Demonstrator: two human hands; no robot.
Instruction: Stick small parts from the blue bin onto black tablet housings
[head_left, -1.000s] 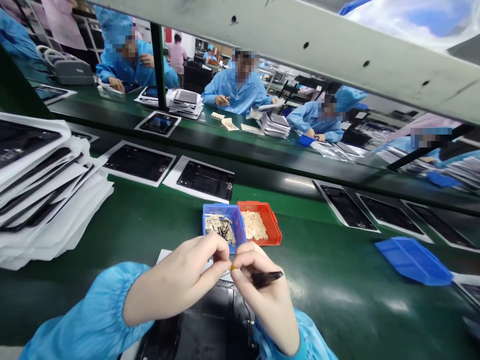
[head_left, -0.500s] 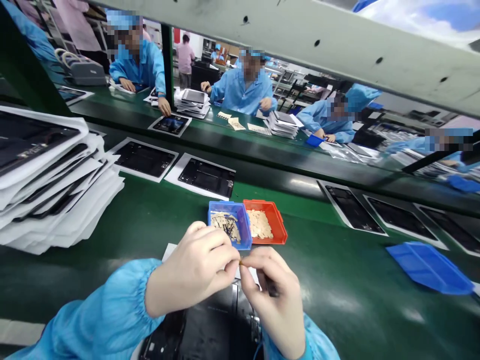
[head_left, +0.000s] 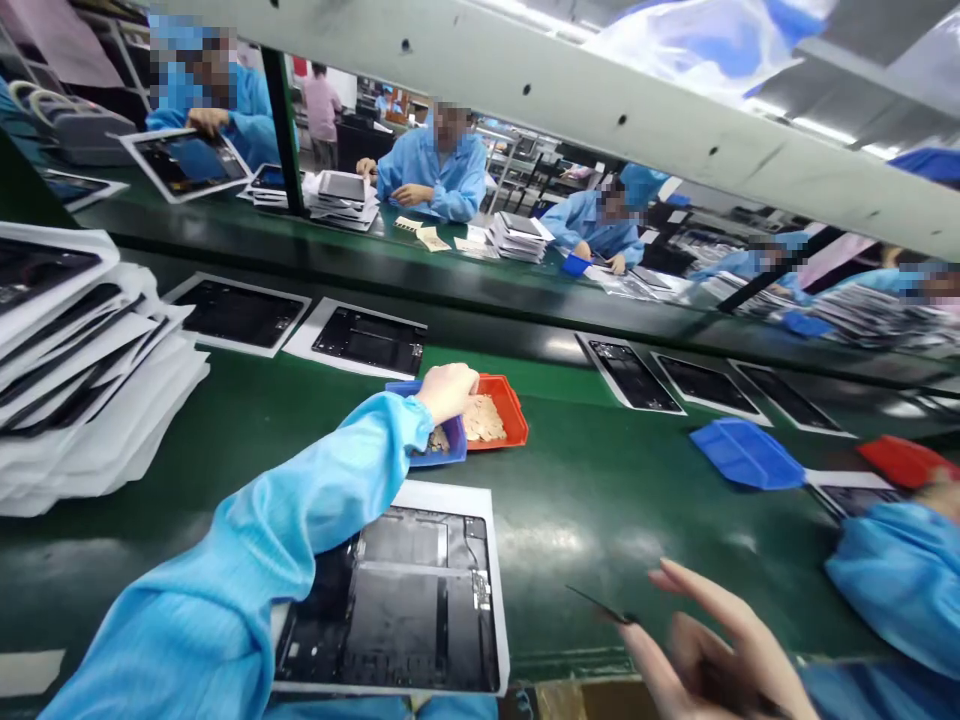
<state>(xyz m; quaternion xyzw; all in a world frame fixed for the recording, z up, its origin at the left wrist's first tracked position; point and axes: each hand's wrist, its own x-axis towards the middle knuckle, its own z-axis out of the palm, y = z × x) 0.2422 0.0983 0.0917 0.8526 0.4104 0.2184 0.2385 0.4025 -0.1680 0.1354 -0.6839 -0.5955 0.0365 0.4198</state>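
Observation:
My left hand [head_left: 448, 392] reaches over the inner edges of a blue bin [head_left: 442, 460] and a red bin [head_left: 517, 420]. Its fingers bend down at the red bin's left side, with their tips hidden. Small beige pieces [head_left: 486, 418] lie in the red bin; the blue bin's contents are mostly covered by my wrist. Low at the right, my right hand [head_left: 712, 640] holds thin, dark, pointed tweezers [head_left: 600, 604], their tip toward the left. Below my left sleeve, an opened tablet shell [head_left: 405, 600] rests on a white sheet [head_left: 450, 495].
Tablet shells on paper line the back, one [head_left: 367, 338] behind the bins. A tall stack of them [head_left: 97, 400] stands left. Rightward lie a blue bin [head_left: 746, 455] and a red bin [head_left: 900, 460] beside a co-worker's sleeve [head_left: 900, 580]. Other people sit opposite, beyond a beam [head_left: 570, 110].
My hands, which were together over the tablet shell, have parted. The left has moved forward to the bins; the right has dropped rightward with the tweezers. Across the bench, a co-worker has lifted a tablet.

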